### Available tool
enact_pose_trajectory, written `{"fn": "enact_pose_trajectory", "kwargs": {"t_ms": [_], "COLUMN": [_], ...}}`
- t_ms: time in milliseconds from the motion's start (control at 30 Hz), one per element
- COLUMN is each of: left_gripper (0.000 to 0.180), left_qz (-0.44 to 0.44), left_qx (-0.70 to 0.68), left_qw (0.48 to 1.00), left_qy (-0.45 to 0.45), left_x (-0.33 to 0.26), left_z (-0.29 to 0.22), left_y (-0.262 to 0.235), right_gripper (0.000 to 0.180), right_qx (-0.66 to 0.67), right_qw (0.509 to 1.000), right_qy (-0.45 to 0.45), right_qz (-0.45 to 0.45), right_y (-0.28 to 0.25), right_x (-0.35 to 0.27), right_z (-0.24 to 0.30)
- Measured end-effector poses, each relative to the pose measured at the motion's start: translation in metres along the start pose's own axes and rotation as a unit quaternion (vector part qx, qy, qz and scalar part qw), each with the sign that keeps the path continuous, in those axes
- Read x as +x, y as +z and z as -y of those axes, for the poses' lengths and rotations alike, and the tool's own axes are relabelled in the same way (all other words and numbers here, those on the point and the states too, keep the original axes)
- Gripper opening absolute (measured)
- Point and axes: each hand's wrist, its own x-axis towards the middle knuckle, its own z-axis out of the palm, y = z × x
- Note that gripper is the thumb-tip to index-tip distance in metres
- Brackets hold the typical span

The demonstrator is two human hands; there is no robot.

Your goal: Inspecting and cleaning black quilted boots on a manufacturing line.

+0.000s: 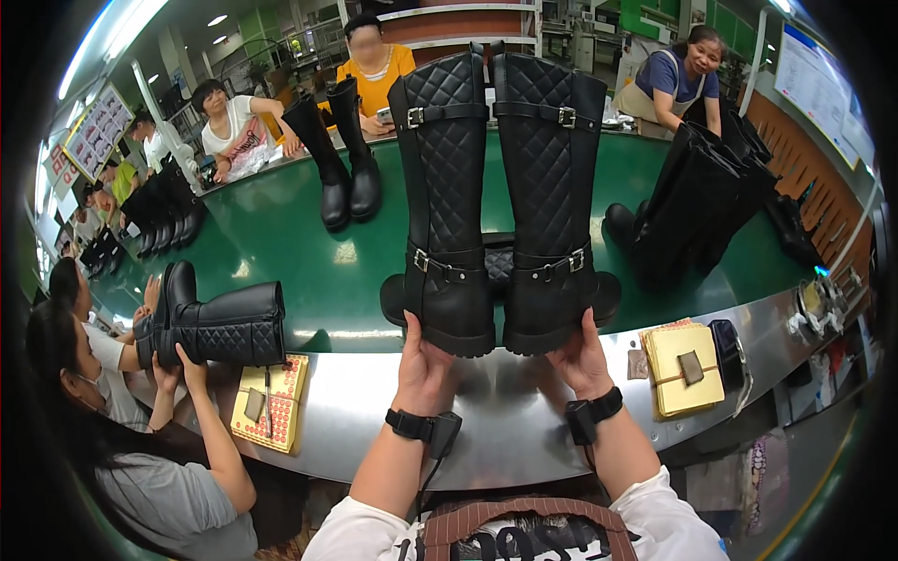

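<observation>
Two tall black quilted boots with buckled straps stand upright side by side, heels toward me, at the near edge of the green conveyor belt (281,234). My left hand (423,363) grips the heel of the left boot (447,196). The heel of the right boot (547,187) is held by my right hand (580,357). Both wrists wear black bands. A third dark boot part lies between and behind the pair, mostly hidden.
A steel ledge (505,421) runs along the belt's near side, with a yellow pad (683,369) at right and a patterned pad (271,402) at left. A person at left holds a boot (220,327) lying sideways. Other boot pairs (341,159) (702,201) stand farther on; more people work around.
</observation>
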Motion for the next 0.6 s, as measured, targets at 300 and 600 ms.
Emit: {"fn": "enact_pose_trajectory", "kwargs": {"t_ms": [300,600], "left_gripper": [0.059,0.060], "left_qz": [0.001,-0.010], "left_qx": [-0.004,0.024], "left_qw": [1.000,1.000], "left_qy": [-0.010,-0.011], "left_x": [-0.0008,0.0050], "left_z": [0.0031,0.0067], "left_y": [0.0024,-0.0070], "right_gripper": [0.063,0.061], "right_qx": [-0.057,-0.095], "right_qw": [0.998,0.995], "right_qy": [-0.016,-0.022], "right_qz": [-0.014,-0.032], "right_y": [0.0029,0.0018], "right_x": [-0.0012,0.0026], "right_z": [-0.0008,0.0032]}}
